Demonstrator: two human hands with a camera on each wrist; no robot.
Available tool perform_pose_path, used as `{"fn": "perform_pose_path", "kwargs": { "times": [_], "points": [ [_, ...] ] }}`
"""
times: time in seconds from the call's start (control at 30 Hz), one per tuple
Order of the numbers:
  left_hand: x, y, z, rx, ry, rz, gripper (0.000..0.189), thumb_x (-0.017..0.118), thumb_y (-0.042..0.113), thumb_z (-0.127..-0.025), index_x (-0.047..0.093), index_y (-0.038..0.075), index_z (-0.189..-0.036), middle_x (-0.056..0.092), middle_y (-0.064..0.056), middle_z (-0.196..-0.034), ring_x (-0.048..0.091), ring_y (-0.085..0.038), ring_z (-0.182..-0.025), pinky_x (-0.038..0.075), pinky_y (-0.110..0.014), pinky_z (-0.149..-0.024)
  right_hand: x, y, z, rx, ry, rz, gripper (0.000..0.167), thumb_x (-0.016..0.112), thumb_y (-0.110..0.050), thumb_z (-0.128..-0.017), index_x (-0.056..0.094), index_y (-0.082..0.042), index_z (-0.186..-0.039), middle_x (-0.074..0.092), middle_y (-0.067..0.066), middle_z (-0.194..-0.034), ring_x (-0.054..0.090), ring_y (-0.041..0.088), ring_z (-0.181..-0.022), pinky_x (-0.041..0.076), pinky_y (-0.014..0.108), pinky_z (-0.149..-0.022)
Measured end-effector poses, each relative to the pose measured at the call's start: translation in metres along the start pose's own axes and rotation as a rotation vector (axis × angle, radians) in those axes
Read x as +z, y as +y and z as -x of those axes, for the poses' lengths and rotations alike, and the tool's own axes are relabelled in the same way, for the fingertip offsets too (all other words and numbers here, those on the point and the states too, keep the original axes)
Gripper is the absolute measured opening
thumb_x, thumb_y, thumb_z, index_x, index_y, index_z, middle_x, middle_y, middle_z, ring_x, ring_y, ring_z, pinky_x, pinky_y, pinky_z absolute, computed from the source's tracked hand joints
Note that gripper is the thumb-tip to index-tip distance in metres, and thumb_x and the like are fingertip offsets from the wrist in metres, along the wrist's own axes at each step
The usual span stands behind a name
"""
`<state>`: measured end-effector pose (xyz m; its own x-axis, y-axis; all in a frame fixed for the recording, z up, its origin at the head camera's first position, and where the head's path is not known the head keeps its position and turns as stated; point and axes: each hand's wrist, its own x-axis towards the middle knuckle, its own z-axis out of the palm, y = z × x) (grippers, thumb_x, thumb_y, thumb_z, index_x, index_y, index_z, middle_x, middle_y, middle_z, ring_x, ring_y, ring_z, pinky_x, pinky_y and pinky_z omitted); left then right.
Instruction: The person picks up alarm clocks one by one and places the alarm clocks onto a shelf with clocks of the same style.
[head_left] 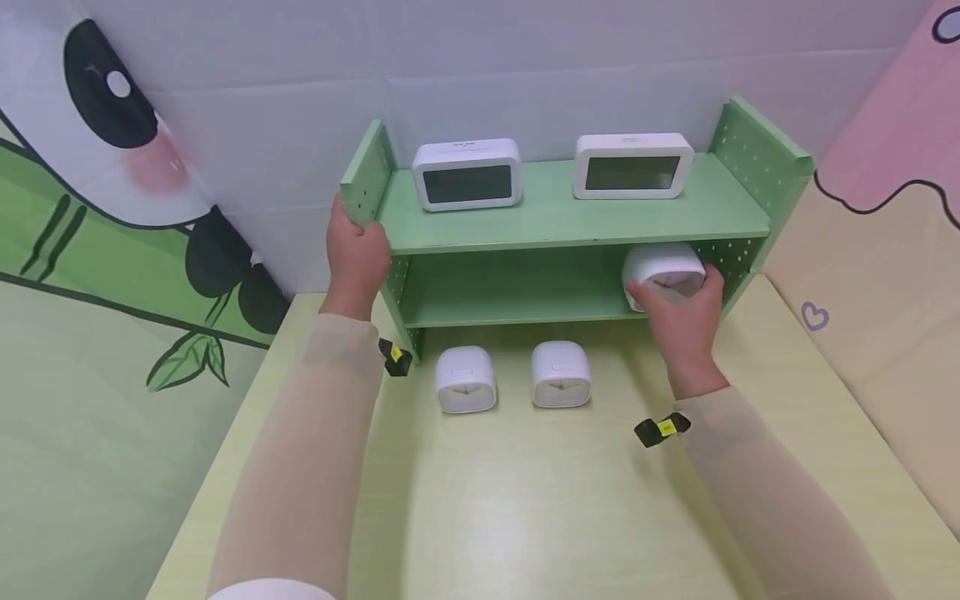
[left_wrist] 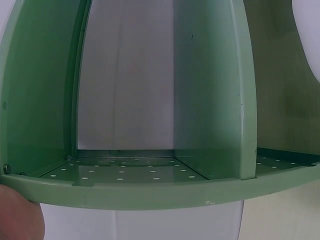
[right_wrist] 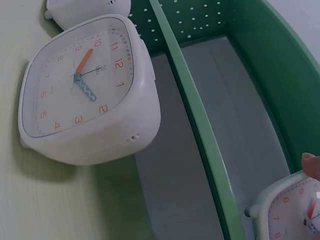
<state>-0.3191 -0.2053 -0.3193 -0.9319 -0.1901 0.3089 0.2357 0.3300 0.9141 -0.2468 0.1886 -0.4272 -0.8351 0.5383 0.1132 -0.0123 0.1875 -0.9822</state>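
Observation:
My left hand [head_left: 356,262] grips the left side panel [head_left: 367,171] of a green two-tier shelf, where the upper board meets it. In the left wrist view a bit of that hand [left_wrist: 20,215] shows at the panel's edge. At the right end of the lower board [head_left: 510,287], my right hand [head_left: 686,312] holds a white alarm clock [head_left: 663,257] by its sides, dial facing me. The right wrist view shows a fingertip [right_wrist: 311,167] on this clock [right_wrist: 285,212]. Two similar white alarm clocks [head_left: 466,379] [head_left: 561,374] stand on the table before the shelf.
Two white digital clocks [head_left: 467,175] [head_left: 633,167] with dark screens stand on the upper board. The perforated right side panel [head_left: 761,162] rises beside my right hand. Behind the shelf hangs a pale cloth [head_left: 525,100]; the light wooden table [head_left: 510,500] spreads in front.

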Motion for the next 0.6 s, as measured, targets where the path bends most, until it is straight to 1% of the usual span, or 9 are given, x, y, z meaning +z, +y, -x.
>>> {"fn": "perform_pose_path", "kwargs": {
  "times": [0.13, 0.3, 0.47, 0.6],
  "points": [
    [0.0, 0.001, 0.001, -0.005, 0.002, 0.004, 0.062, 0.033, 0.003, -0.097, 0.037, 0.023, -0.156, 0.048, 0.0, -0.149, 0.044, -0.014, -0.13, 0.036, -0.033, -0.11, 0.012, 0.001, -0.004, -0.006, 0.005, -0.003, 0.112, 0.092, -0.039, -0.074, 0.023, -0.011, -0.158, 0.039, 0.007, -0.149, 0.042, 0.018, -0.127, 0.038, 0.03, -0.106],
    [0.0, -0.001, 0.002, -0.012, 0.0, 0.0, 0.062, 0.033, 0.004, -0.098, 0.037, 0.024, -0.156, 0.048, 0.001, -0.149, 0.044, -0.013, -0.131, 0.036, -0.033, -0.11, 0.023, 0.004, -0.013, -0.027, 0.033, 0.03, 0.113, 0.092, -0.041, -0.074, 0.023, -0.008, -0.157, 0.04, 0.01, -0.147, 0.043, 0.022, -0.127, 0.039, 0.032, -0.105],
    [0.0, -0.001, 0.001, -0.02, 0.005, 0.0, 0.062, 0.033, 0.004, -0.098, 0.036, 0.024, -0.157, 0.048, 0.0, -0.15, 0.043, -0.012, -0.131, 0.035, -0.032, -0.11, 0.028, 0.006, -0.021, -0.071, 0.054, 0.074, 0.112, 0.091, -0.044, -0.074, 0.024, -0.006, -0.156, 0.042, 0.013, -0.146, 0.044, 0.025, -0.128, 0.038, 0.034, -0.107],
    [0.0, 0.0, 0.001, -0.015, 0.004, 0.007, 0.063, 0.033, 0.004, -0.097, 0.036, 0.024, -0.157, 0.048, 0.0, -0.15, 0.043, -0.012, -0.13, 0.035, -0.032, -0.11, 0.029, 0.006, -0.022, -0.092, 0.056, 0.091, 0.112, 0.09, -0.044, -0.074, 0.024, -0.005, -0.156, 0.042, 0.014, -0.145, 0.044, 0.026, -0.129, 0.037, 0.034, -0.108]
  ]
}}
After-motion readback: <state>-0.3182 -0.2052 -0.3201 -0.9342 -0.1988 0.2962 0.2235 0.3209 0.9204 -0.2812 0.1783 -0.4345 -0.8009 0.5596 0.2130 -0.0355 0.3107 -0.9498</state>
